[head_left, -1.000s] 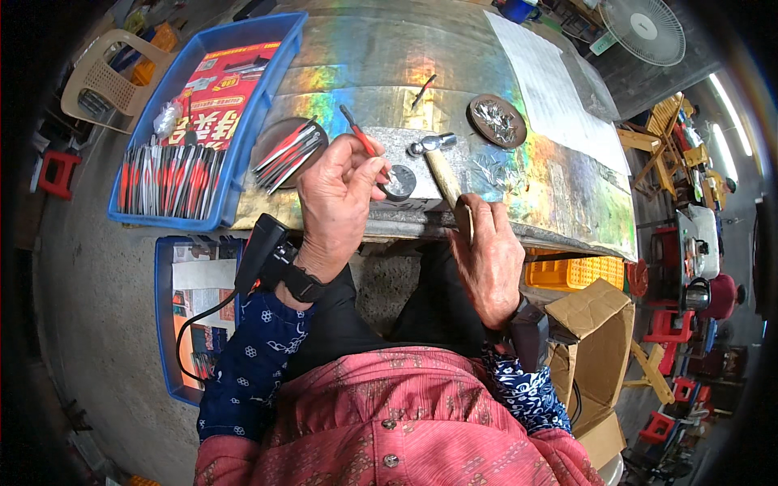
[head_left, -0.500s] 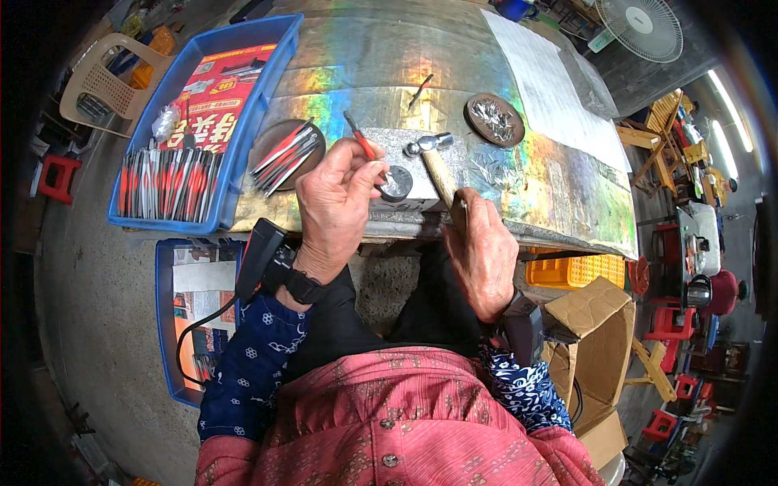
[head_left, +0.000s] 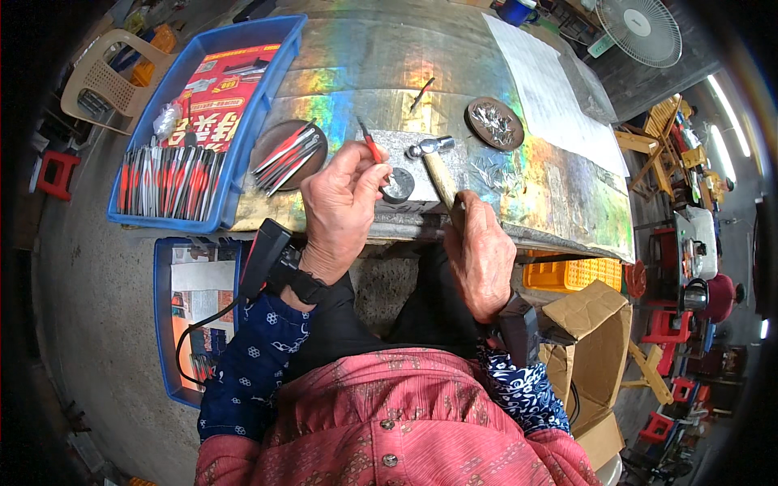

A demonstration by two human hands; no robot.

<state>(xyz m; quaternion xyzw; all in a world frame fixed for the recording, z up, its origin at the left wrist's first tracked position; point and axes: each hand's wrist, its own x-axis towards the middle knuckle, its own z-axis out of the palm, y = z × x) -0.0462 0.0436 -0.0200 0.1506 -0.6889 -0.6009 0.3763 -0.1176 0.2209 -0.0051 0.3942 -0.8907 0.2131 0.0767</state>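
Observation:
My left hand [head_left: 344, 194] pinches a slim red-and-black strip-like piece [head_left: 370, 144], its dark end slanting up and away; its exact kind is unclear. Just right of the fingertips is a small round dark block [head_left: 398, 189] with a pale top, on a grey block [head_left: 421, 166]. My right hand [head_left: 482, 251] wraps round the handle of a hammer [head_left: 440, 178], whose metal head lies over the grey block. Left of my left hand, a round brown dish [head_left: 312, 166] bears several red, black and silver slim pieces [head_left: 285, 162].
A blue tray [head_left: 231, 182] at left holds rows of similar pieces [head_left: 170, 182]. At right are a dish [head_left: 470, 121] of small metal bits and loose bits [head_left: 494, 174]. One slim piece [head_left: 422, 93] lies farther back. Below the table are a yellow crate [head_left: 575, 274] and a cardboard box [head_left: 592, 340].
My left hand has shifted slightly right, and the slim piece in it has turned a little. The hammer stays almost where it was in my right hand.

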